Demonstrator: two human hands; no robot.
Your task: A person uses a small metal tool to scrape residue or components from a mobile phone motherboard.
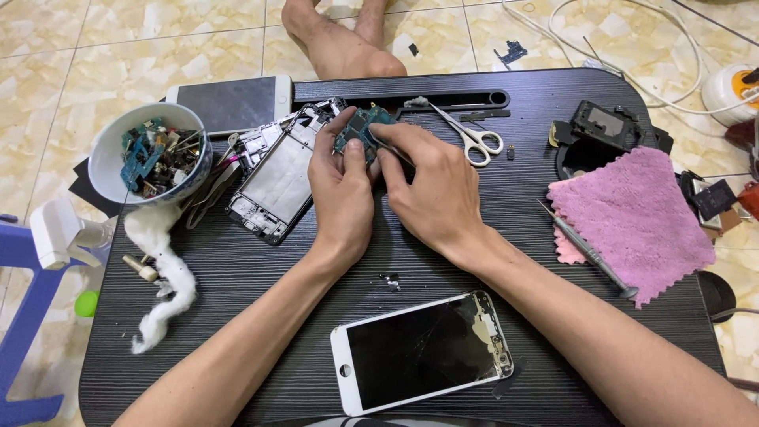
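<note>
Both hands' grip is pinched on the small circuit board: left hand steadies it, right hand probes; board already out of the stripped phone frame beside it on the worktop; cracked screen lies apart.

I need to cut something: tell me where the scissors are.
In the head view the scissors lie on the black table, toward its far edge, just beyond the right hand and left of the pink cloth.
</note>
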